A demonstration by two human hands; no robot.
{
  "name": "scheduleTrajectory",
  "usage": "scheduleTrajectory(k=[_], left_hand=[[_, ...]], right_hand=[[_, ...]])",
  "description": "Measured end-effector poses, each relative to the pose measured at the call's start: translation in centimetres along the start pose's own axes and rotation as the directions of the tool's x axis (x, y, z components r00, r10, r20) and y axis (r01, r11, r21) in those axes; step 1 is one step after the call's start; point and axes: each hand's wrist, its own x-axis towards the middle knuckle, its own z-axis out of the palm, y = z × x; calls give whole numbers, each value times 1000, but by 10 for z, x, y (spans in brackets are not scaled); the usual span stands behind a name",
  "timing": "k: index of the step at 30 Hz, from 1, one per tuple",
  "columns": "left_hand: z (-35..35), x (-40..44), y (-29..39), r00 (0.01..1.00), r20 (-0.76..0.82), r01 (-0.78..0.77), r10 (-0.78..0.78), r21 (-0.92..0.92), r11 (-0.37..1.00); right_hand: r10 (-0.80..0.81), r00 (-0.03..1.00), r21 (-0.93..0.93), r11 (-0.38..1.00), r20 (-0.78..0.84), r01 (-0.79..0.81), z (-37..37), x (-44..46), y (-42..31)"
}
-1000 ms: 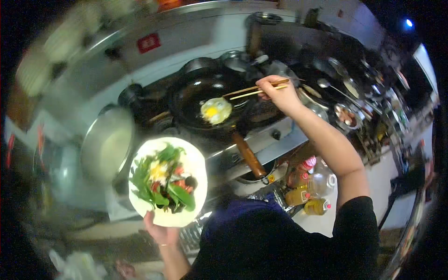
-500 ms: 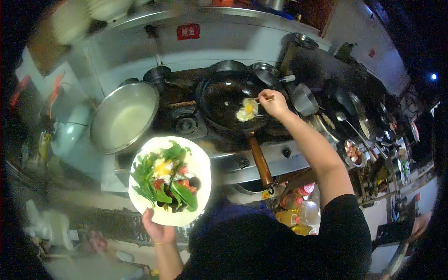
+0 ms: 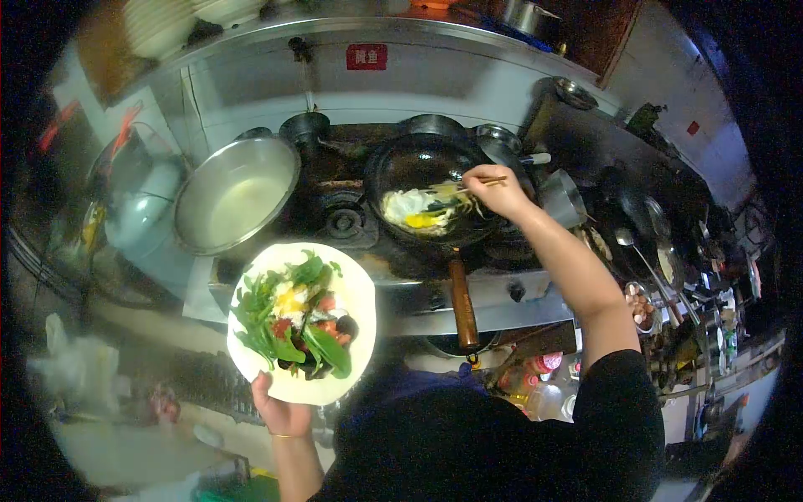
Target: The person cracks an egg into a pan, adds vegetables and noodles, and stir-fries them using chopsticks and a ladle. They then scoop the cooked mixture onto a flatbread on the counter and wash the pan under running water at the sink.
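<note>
My left hand (image 3: 280, 412) grips the lower rim of a white plate (image 3: 351, 381), thumb on top, and holds it in front of the stove. Green leaves (image 3: 327, 351), pieces of egg (image 3: 293, 299), red bits and dark pieces lie on the plate. My right hand (image 3: 493, 188) is closed around chopsticks (image 3: 500, 180) above the black wok (image 3: 387, 159). Fried egg (image 3: 410, 206) with white and runny yellow yolk spreads over the wok's bottom, near the chopstick tips. The wok's wooden handle (image 3: 462, 305) points toward me and is not held.
Left of the wok stands a large metal basin (image 3: 280, 188) of cloudy liquid, beside a bare burner (image 3: 345, 221). Pots, a ladle (image 3: 627, 238) and a bowl of eggs (image 3: 640, 305) crowd the right. Bottles (image 3: 548, 402) stand below the counter.
The egg, held up by the chopsticks earlier, now lies spread in the wok with its yolk running. The plate remains in my left hand. The view has shifted slightly.
</note>
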Motion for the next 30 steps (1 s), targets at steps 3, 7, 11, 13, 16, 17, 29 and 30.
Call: scheduleTrajectory(k=[3, 7, 11, 13, 16, 17, 29, 30], left_hand=[[6, -2, -2, 1000, 17, 3, -3, 5, 1000], [10, -7, -7, 999, -24, -28, 27, -5, 1000], [19, -14, -12, 997, -52, -50, 50, -8, 999], [20, -15, -12, 996, -54, -65, 66, 8, 998], [17, -16, -16, 994, -84, -70, 70, 2, 998], [18, -17, -15, 993, -93, -67, 67, 2, 998], [20, -16, -15, 982, -166, -93, 91, 1, 996], [21, -17, -15, 983, -155, -100, 101, 12, 995]], right_hand=[[-22, 989, -163, 986, 148, 46, 7, 0, 0], [-57, 991, -394, 914, 119, 100, 1, 11, 19], [-198, 900, 42, 979, 388, 198, 13, -4, 0], [-104, 902, 94, 993, 418, 71, 4, -6, -4], [-74, 962, -135, 984, 261, 113, -19, 8, 22], [-50, 982, -193, 978, 184, 86, -15, 15, 33], [47, 976, -277, 961, 214, 14, -13, 45, 42], [49, 990, -290, 957, 132, -8, 1, 49, 50]])
